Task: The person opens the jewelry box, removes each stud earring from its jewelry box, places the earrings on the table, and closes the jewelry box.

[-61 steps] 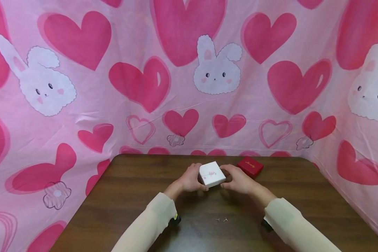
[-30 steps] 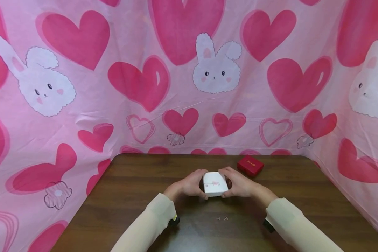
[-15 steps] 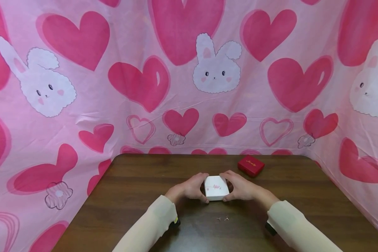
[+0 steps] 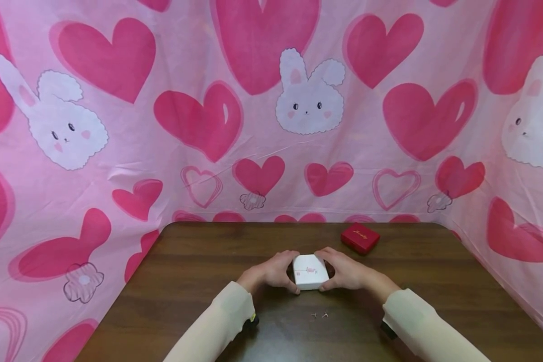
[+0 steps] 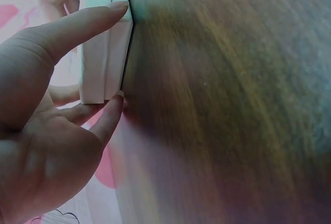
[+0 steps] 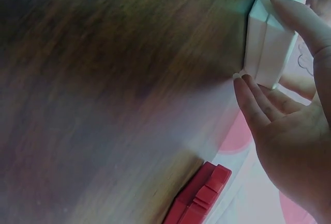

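A small white lidded box point(image 4: 308, 266) with a pink print on top stands flat on the wooden table, between the two hands. My left hand point(image 4: 277, 271) pinches it from the left, thumb at the near side and fingers at the far side. From the right, my right hand point(image 4: 345, 271) grips it in the same way. In both wrist views a seam between lid and base runs along the side of the box. Two tiny thin pieces, perhaps earrings point(image 4: 325, 315), lie on the table nearer to me. What is inside the box is hidden.
A red box point(image 4: 360, 238) with gold lettering lies behind my right hand, near the far edge of the table point(image 4: 199, 251). A pink cloth point(image 4: 262, 141) with hearts and rabbits hangs around the table's back and sides.
Two seconds ago the white box was tilted and farther away. Both hands have brought it nearer and set it level on the table. Over the last half second it has hardly moved.
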The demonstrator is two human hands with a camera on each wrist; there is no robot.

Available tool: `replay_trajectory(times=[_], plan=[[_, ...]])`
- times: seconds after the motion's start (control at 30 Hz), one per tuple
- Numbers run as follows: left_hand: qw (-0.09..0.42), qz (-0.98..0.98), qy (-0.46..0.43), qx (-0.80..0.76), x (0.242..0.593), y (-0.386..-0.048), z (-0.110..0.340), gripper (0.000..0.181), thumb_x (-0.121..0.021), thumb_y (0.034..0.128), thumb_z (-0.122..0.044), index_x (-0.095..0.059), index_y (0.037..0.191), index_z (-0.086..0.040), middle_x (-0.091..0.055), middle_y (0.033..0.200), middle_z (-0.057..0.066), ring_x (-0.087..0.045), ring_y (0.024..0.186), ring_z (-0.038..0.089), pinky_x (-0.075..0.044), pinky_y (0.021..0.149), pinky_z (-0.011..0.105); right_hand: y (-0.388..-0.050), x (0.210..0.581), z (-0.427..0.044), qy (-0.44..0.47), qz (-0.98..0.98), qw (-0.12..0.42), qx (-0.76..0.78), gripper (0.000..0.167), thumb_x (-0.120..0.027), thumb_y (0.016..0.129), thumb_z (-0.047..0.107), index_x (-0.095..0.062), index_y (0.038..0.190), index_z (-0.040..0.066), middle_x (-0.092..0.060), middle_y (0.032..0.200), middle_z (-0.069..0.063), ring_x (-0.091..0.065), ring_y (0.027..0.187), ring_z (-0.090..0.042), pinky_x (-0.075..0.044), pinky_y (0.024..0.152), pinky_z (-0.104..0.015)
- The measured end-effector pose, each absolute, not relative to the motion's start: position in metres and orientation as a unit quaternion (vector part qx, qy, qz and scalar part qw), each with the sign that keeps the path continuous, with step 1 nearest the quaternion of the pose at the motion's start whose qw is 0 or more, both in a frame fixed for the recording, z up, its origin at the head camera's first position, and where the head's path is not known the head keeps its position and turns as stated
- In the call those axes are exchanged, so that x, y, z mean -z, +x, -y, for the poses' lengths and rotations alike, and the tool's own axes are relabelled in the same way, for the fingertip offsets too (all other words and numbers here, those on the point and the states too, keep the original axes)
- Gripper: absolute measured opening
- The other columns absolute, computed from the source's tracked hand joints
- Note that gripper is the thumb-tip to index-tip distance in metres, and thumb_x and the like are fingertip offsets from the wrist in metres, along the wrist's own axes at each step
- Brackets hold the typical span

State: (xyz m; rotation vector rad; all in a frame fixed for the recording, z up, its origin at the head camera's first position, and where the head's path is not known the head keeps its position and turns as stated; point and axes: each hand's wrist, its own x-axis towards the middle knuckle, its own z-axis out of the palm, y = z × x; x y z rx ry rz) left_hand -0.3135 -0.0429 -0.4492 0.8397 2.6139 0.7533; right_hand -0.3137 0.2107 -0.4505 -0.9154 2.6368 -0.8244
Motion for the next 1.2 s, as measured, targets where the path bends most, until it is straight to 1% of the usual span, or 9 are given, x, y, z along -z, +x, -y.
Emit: replay_trajectory(times=[0.13, 0.4, 0.57, 0.63, 0.73, 0.83, 0.93, 1.03, 1.2], plan=[[0.151, -0.909, 0.290, -0.260, 0.450, -0.312, 0.043, 0.082, -0.094, 0.0734, -0.026, -0.049, 0.140, -0.010, -0.055, 0.126, 0.002, -0.048, 0.118, 0.018, -0.038, 0.108, 0.039, -0.313, 0.450, -0.209, -0.315, -0.900, 0.114, 0.278, 0.085, -0.090, 0.077, 0.030, -0.048, 0.144, 0.000, -0.052, 0.137, -0.013, -0.053, 0.121, -0.030, -0.042, 0.108, -0.056], [0.157, -0.907, 0.274, -0.279, 0.450, -0.308, 0.044, 0.093, -0.094, 0.0732, -0.022, -0.042, 0.148, -0.006, -0.052, 0.135, 0.006, -0.048, 0.122, 0.020, -0.039, 0.111, 0.039, -0.312, 0.443, -0.204, -0.322, -0.907, 0.111, 0.246, 0.086, -0.090, 0.075, 0.033, -0.050, 0.142, -0.002, -0.053, 0.134, -0.016, -0.053, 0.119, -0.031, -0.043, 0.106, -0.056], [0.150, -0.907, 0.276, -0.280, 0.455, -0.308, 0.044, 0.098, -0.094, 0.0722, -0.021, -0.039, 0.151, -0.003, -0.051, 0.138, 0.008, -0.048, 0.123, 0.020, -0.039, 0.111, 0.038, -0.310, 0.437, -0.199, -0.335, -0.906, 0.105, 0.234, 0.087, -0.089, 0.075, 0.034, -0.049, 0.144, -0.003, -0.051, 0.140, -0.016, -0.049, 0.124, -0.032, -0.044, 0.105, -0.055], [0.149, -0.908, 0.274, -0.279, 0.457, -0.308, 0.044, 0.099, -0.094, 0.0721, -0.022, -0.038, 0.152, -0.004, -0.051, 0.138, 0.008, -0.049, 0.123, 0.019, -0.039, 0.111, 0.037, -0.308, 0.435, -0.195, -0.339, -0.907, 0.102, 0.229, 0.088, -0.089, 0.075, 0.034, -0.049, 0.145, -0.001, -0.050, 0.142, -0.014, -0.048, 0.125, -0.031, -0.045, 0.104, -0.055], [0.146, -0.909, 0.272, -0.281, 0.458, -0.307, 0.044, 0.101, -0.095, 0.0720, -0.023, -0.037, 0.152, -0.004, -0.050, 0.140, 0.009, -0.048, 0.125, 0.019, -0.039, 0.112, 0.037, -0.307, 0.433, -0.188, -0.341, -0.911, 0.097, 0.210, 0.087, -0.089, 0.073, 0.036, -0.051, 0.144, 0.003, -0.051, 0.142, -0.011, -0.047, 0.123, -0.029, -0.047, 0.097, -0.054], [0.141, -0.911, 0.270, -0.279, 0.457, -0.307, 0.044, 0.103, -0.095, 0.0716, -0.023, -0.036, 0.153, -0.002, -0.048, 0.144, 0.012, -0.048, 0.129, 0.022, -0.038, 0.113, 0.038, -0.307, 0.431, -0.181, -0.339, -0.916, 0.096, 0.190, 0.085, -0.089, 0.072, 0.038, -0.053, 0.143, 0.007, -0.053, 0.140, -0.009, -0.046, 0.122, -0.028, -0.049, 0.093, -0.053], [0.135, -0.912, 0.271, -0.277, 0.456, -0.307, 0.044, 0.104, -0.095, 0.0711, -0.021, -0.035, 0.153, 0.001, -0.047, 0.146, 0.014, -0.047, 0.132, 0.024, -0.038, 0.114, 0.038, -0.305, 0.430, -0.175, -0.340, -0.919, 0.093, 0.176, 0.083, -0.090, 0.072, 0.038, -0.054, 0.141, 0.008, -0.054, 0.137, -0.009, -0.047, 0.121, -0.028, -0.050, 0.089, -0.052], [0.130, -0.912, 0.275, -0.276, 0.456, -0.307, 0.043, 0.103, -0.095, 0.0703, -0.020, -0.036, 0.152, 0.002, -0.048, 0.144, 0.015, -0.047, 0.131, 0.023, -0.038, 0.113, 0.036, -0.304, 0.430, -0.170, -0.339, -0.922, 0.093, 0.164, 0.082, -0.090, 0.073, 0.037, -0.054, 0.141, 0.009, -0.055, 0.135, -0.008, -0.048, 0.118, -0.027, -0.051, 0.086, -0.051], [0.129, -0.905, 0.283, -0.292, 0.456, -0.308, 0.043, 0.096, -0.096, 0.0691, -0.016, -0.041, 0.147, -0.001, -0.053, 0.132, 0.010, -0.051, 0.117, 0.018, -0.043, 0.104, 0.031, -0.304, 0.431, -0.163, -0.335, -0.928, 0.092, 0.135, 0.083, -0.090, 0.073, 0.037, -0.052, 0.141, 0.007, -0.056, 0.130, -0.007, -0.050, 0.112, -0.025, -0.051, 0.084, -0.048]])
